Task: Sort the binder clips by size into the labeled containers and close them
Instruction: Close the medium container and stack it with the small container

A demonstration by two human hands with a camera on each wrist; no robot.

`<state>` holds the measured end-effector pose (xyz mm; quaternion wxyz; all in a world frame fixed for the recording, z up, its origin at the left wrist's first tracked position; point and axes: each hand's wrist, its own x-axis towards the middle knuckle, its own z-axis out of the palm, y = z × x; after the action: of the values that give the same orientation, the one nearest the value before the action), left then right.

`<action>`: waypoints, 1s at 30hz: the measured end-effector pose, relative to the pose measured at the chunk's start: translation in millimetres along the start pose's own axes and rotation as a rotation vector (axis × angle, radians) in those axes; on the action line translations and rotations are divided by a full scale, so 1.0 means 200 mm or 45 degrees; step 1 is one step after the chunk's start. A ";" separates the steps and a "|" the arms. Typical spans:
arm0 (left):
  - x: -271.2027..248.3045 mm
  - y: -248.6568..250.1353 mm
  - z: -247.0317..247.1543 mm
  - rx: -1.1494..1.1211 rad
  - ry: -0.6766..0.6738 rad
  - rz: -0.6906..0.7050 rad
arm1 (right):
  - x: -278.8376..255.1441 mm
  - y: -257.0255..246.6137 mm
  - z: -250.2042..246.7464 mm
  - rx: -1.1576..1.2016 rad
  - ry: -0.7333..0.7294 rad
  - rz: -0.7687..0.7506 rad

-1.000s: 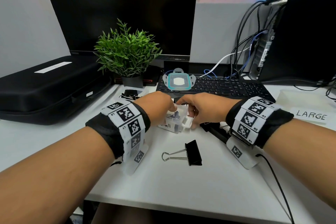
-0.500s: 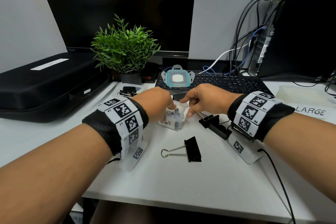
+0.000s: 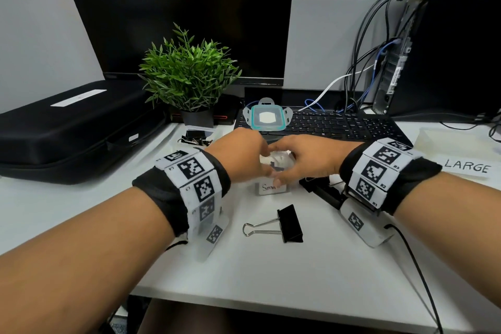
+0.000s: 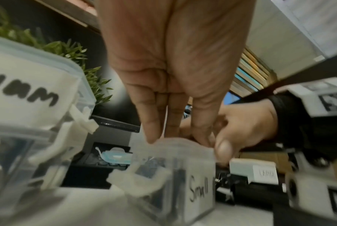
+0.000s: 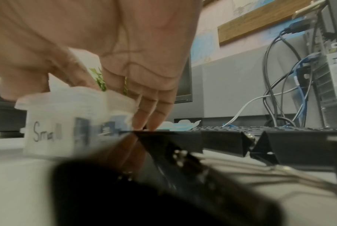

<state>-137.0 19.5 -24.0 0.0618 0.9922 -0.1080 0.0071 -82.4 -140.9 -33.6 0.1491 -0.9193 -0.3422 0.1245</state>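
Your left hand (image 3: 238, 156) and right hand (image 3: 306, 160) both grip the lid (image 4: 180, 144) on the "Small" container (image 3: 272, 184).

The Small container (image 3: 272, 184) stands mid-surface (image 3: 271, 274). Nearer the person than it lies a large binder clip (image 3: 290, 224); to its right lie more binder clips (image 3: 322, 192). Behind it sits the keyboard (image 3: 339, 125), bearing a lid (image 3: 267, 118). The potted plant (image 3: 189, 78) stands behind-left of the container, the Large container (image 3: 461, 149) far right.
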 end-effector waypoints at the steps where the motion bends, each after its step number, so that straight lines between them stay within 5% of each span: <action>1: -0.01 -0.01 -0.01 -0.061 -0.002 0.017 | 0.01 0.01 0.01 -0.047 -0.005 0.007; 6: -0.03 -0.08 -0.05 0.126 -0.205 0.171 | 0.05 0.04 0.03 -0.175 -0.030 0.018; 14: 0.01 -0.07 0.00 0.481 -0.260 0.265 | 0.05 0.03 0.03 -0.214 -0.011 0.003; 30: 0.01 -0.12 -0.02 0.295 -0.085 0.378 | 0.05 0.04 0.03 -0.165 -0.014 0.007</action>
<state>-130.9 42.4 -22.8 -0.0582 0.9656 -0.2535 -0.0045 -73.2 -138.8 -43.2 0.0869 -0.9274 -0.3477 0.1074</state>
